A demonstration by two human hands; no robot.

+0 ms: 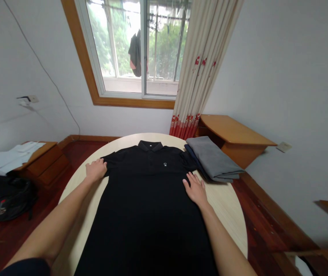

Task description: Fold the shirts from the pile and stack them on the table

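A black short-sleeved polo shirt (152,207) lies spread front up, its collar toward the window and a small white logo on the chest. Its lower end runs out of view at the bottom. At the left sleeve's cuff is my left hand (96,170), its fingers curled in on the sleeve edge; its thumb is hidden. My right hand (196,188) rests palm down on the shirt's right side just below the other sleeve, fingers stretched out and slightly apart.
The shirt lies on a round pale table (230,214). Folded grey cloth (214,157) sits on dark cloth at the table's right edge, by the right sleeve. A wooden desk (235,130) and a curtain (198,69) stand behind; a black bag (5,199) is at left.
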